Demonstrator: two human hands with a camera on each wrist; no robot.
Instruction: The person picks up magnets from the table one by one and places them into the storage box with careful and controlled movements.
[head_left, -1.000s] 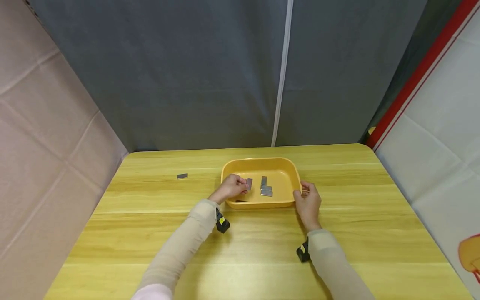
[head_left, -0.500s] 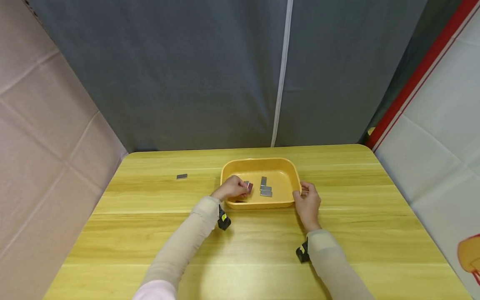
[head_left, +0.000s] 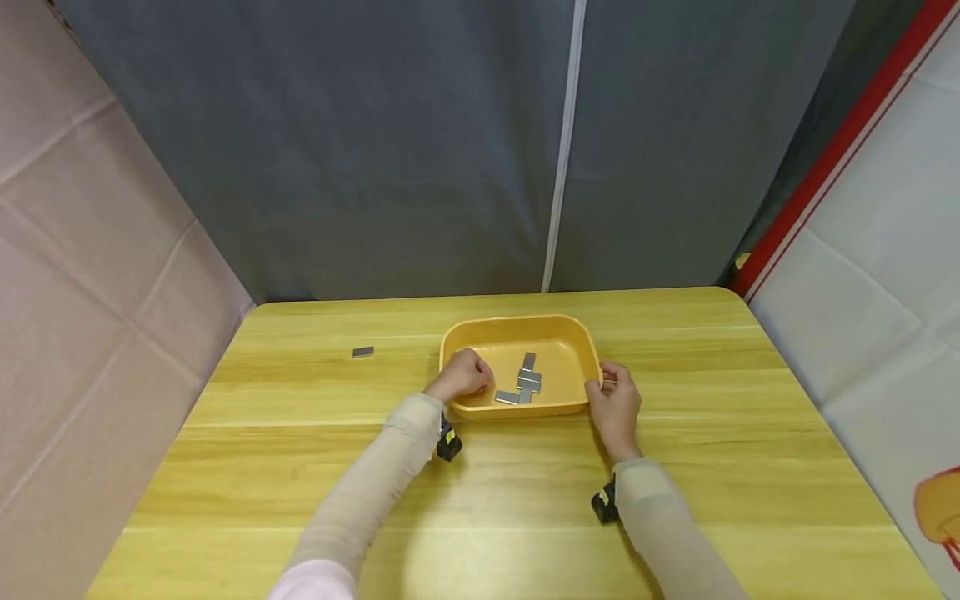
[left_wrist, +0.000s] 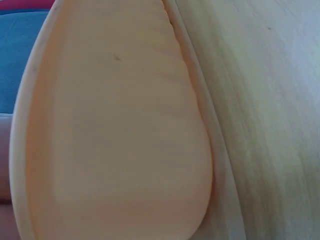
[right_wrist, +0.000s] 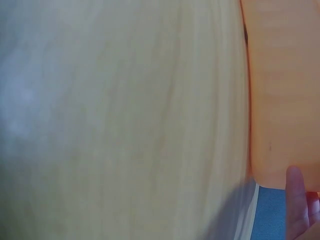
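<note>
A shallow yellow-orange tray (head_left: 525, 410) sits toward the back of the table. Inside it, several small flat grey metal-looking rectangles (head_left: 529, 381) lie close together, some overlapping. My left hand (head_left: 463, 375) reaches over the tray's left side with its fingers bent down inside; the fingertips are hidden and no piece shows in them. My right hand (head_left: 617, 412) grips the tray's right rim between thumb and fingers. In the right wrist view, a finger (right_wrist: 296, 200) rests against the tray's outer wall (right_wrist: 285, 110). The left wrist view is mostly filled by the tray wall (left_wrist: 115, 130).
Another grey rectangle (head_left: 363, 352) lies on the wooden table (head_left: 510, 517), left of the tray. A dark grey curtain (head_left: 405, 150) hangs behind the table's back edge. Light cloth walls (head_left: 112, 292) flank both sides.
The piece from my left hand, and one lying near the tray's front left, have joined the middle cluster. My left hand's fingers have drawn back slightly left. My right hand stays on the rim.
</note>
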